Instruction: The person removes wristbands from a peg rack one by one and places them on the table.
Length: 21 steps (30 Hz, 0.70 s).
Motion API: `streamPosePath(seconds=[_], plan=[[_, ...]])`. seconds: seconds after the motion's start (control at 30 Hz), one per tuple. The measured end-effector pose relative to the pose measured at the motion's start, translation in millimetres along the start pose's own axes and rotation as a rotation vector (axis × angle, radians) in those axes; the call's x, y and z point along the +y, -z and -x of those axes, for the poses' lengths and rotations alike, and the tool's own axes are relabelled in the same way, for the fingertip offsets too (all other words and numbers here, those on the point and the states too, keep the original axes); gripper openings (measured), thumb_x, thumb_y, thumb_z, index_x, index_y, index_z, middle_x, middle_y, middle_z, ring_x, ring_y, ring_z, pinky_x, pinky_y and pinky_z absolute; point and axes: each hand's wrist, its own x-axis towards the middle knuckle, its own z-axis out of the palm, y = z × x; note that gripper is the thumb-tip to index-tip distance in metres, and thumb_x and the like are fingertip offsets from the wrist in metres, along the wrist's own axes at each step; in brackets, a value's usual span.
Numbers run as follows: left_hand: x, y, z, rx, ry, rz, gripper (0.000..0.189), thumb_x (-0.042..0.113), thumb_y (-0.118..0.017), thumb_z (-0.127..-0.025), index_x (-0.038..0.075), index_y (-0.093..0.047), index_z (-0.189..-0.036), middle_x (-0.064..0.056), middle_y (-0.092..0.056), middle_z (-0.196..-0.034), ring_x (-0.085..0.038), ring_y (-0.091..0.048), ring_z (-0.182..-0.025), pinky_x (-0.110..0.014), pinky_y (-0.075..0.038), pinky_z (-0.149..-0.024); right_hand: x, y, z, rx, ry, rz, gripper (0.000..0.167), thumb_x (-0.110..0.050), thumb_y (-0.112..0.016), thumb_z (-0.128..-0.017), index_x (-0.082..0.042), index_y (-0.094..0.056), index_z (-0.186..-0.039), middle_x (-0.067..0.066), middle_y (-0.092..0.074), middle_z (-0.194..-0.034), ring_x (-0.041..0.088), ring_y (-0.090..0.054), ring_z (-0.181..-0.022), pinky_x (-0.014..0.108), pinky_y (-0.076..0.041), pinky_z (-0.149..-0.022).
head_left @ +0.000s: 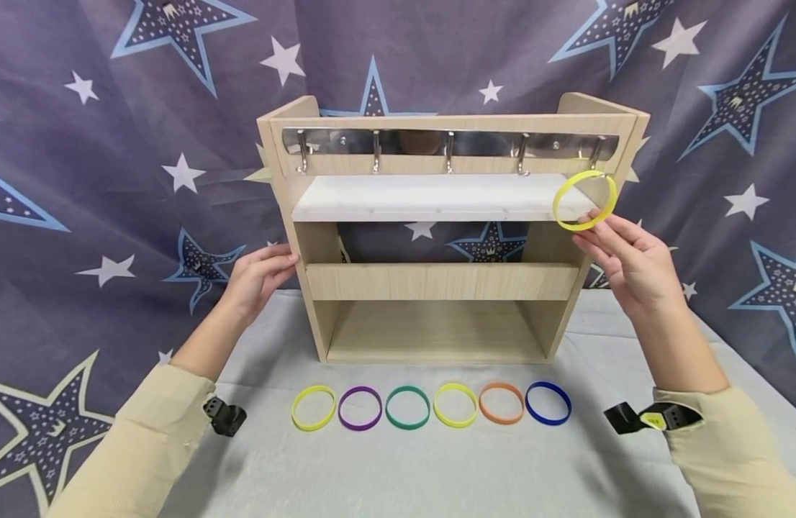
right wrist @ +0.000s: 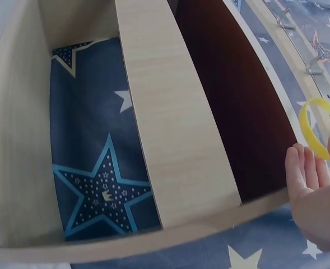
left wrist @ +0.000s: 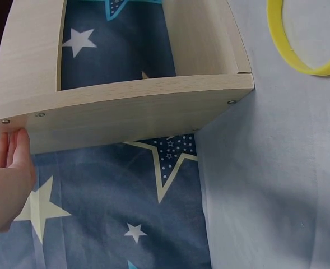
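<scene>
My right hand (head_left: 638, 270) pinches the lower edge of a yellow silicone wristband (head_left: 612, 196) between thumb and fingers. The band's top overlaps the rightmost hook (head_left: 596, 152) of the metal hook rail (head_left: 411, 142). In the right wrist view this yellow band (right wrist: 306, 126) stands up from the fingertips, beside the shelf's end. On the opposite side, my left hand (head_left: 258, 280) rests its extended fingertips against the outer left panel of the wooden shelf unit (head_left: 443, 282). The left wrist view shows those fingers (left wrist: 22, 148) touching the panel near two screws.
Before the shelf, a row of wristbands lies on the grey cloth: yellow (head_left: 295, 421), purple (head_left: 341, 410), green (head_left: 388, 411), another yellow (head_left: 437, 411), orange (head_left: 482, 407) and blue (head_left: 530, 407). A star-patterned curtain (head_left: 229, 194) hangs behind.
</scene>
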Motion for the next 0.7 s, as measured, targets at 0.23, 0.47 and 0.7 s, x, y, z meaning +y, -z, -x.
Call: streamPosePath(seconds=[0.23,0.47,0.7], plan=[[-0.5,-0.8,-0.2,-0.001,-0.003,-0.001,0.026,0.007,-0.060,-0.092,0.001,-0.052,-0.116,0.009,-0.066,-0.100,0.000,-0.066,-0.094,-0.010,-0.052,-0.087,2,-6,-4.8,0.006,-0.058,-0.183,0.018,0.011,-0.053,-0.091,0.008,-0.068,-0.100,0.016,-0.072,-0.095,0.024,-0.072,-0.091,0.033,-0.061,-0.082],[-2.0,0.3,-1.2,-0.004,-0.003,-0.005,0.029,0.007,-0.060,-0.093,-0.001,-0.051,-0.119,0.009,-0.066,-0.101,0.000,-0.066,-0.094,-0.010,-0.052,-0.088,1,-10,-9.8,-0.011,-0.039,-0.254,0.017,0.010,-0.052,-0.092,0.009,-0.067,-0.098,0.017,-0.070,-0.094,0.024,-0.071,-0.092,0.034,-0.061,-0.083],[-1.9,1.3,-1.5,-0.002,-0.004,0.008,0.021,0.007,-0.060,-0.092,0.004,-0.055,-0.112,0.008,-0.066,-0.101,0.000,-0.066,-0.095,-0.010,-0.053,-0.087,-4,-17,-9.9,-0.030,-0.005,-0.269,0.016,0.007,-0.052,-0.093,0.009,-0.065,-0.102,0.017,-0.069,-0.094,0.024,-0.070,-0.094,0.032,-0.060,-0.085]])
